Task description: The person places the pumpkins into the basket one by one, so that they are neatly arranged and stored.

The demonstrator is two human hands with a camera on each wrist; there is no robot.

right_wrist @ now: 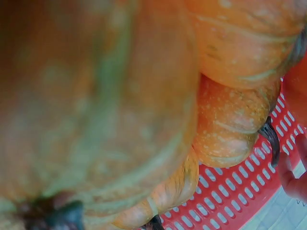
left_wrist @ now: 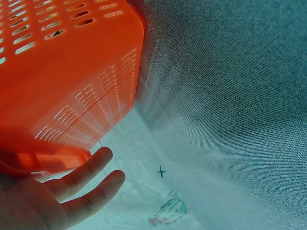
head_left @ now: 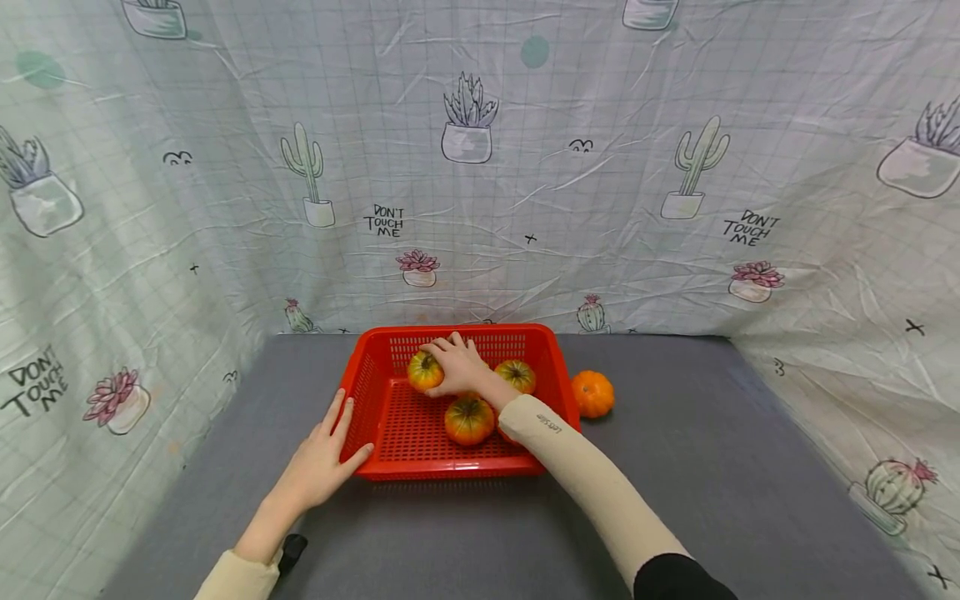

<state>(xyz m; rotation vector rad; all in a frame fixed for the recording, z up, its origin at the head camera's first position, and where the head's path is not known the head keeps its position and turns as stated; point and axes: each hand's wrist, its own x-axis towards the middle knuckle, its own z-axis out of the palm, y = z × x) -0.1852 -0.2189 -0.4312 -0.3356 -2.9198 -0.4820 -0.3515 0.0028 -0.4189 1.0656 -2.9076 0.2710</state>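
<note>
A red plastic basket (head_left: 390,433) stands on the grey table with several small orange-green pumpkins inside. My right hand (head_left: 460,367) reaches into it and grips a pumpkin (head_left: 425,372) at the back left, fingers over the top and thumb at the near side. Another pumpkin (head_left: 469,420) sits in front of this hand, and one more (head_left: 515,377) lies behind the forearm, which partly hides others. In the right wrist view a blurred pumpkin (right_wrist: 96,105) fills the foreground. My left hand (head_left: 318,462) rests against the basket's left rim, fingers extended, as the left wrist view also shows.
An orange pumpkin (head_left: 593,394) lies on the table just right of the basket. A patterned curtain (head_left: 465,208) surrounds the grey tabletop (head_left: 675,433) at the back and sides. A small black object (head_left: 292,552) shows beside the left wrist.
</note>
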